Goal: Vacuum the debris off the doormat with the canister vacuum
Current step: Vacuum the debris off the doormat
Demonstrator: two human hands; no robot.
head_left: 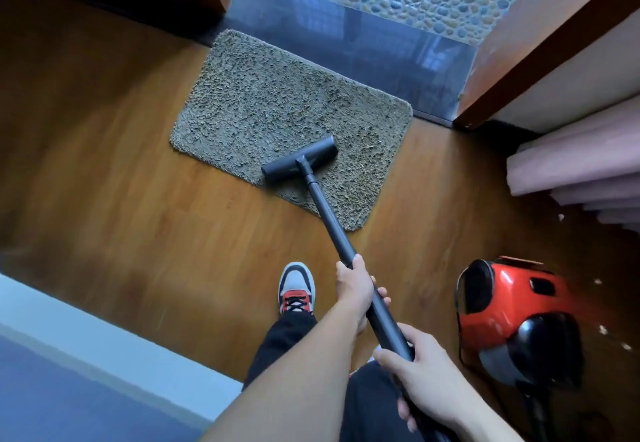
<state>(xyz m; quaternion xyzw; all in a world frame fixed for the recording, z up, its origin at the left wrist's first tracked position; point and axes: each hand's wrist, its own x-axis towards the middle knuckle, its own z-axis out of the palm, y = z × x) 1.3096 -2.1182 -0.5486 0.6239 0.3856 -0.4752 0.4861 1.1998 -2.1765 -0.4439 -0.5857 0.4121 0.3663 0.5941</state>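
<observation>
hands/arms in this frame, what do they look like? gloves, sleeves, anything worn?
Both bare. Left hand and right hand have no gloves, and no rings, watch or bands are visible. Both forearms are uncovered right to the frame edge, so no sleeve shows. Nails look short and unpainted. No markings visible.

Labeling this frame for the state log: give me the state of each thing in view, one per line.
left hand: gripping the wand, forward grip
right hand: gripping the wand, rear grip
wand: angled down toward the mat
floor head: resting flat on the doormat's near edge
doormat: lying flat on the wood floor, specks in the pile
canister vacuum: standing on the floor, right of the person
</observation>
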